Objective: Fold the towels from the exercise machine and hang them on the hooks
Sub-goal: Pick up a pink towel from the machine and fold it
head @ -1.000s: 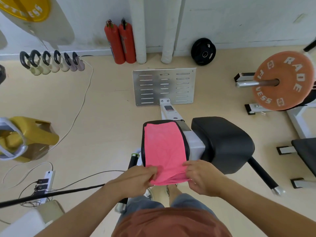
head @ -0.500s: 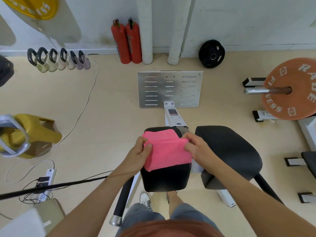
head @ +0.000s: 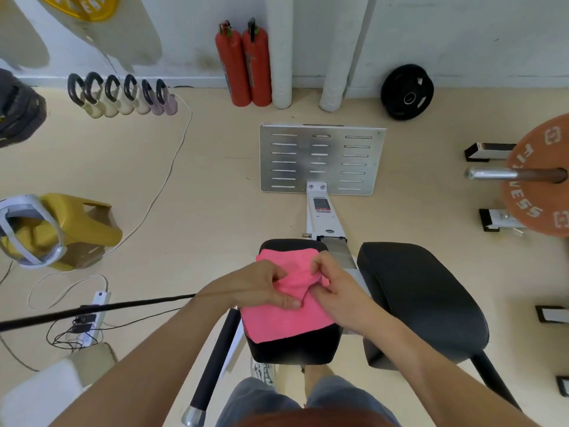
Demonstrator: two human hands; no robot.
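Observation:
A pink towel [head: 284, 320] lies folded on the small black pad [head: 295, 349] of the exercise machine, low in the middle of the head view. My left hand [head: 261, 286] pinches a bunched fold of the towel near its middle. My right hand [head: 335, 285] grips the same bunch from the right, fingers curled into the cloth. The two hands nearly touch over the towel. No hooks are in view.
A larger black seat pad [head: 421, 300] sits right of the towel. The machine's metal footplate [head: 320, 158] lies ahead, with two red fire extinguishers [head: 243, 63] by the wall. Kettlebells [head: 123, 94] line the left; a weight plate on a bar [head: 535, 177] is at right. Cables and a power strip [head: 92, 315] lie at lower left.
The towel's near edge was brought over to the far end, halving it. Both hands then moved inward to its middle and gathered the cloth into a bunch.

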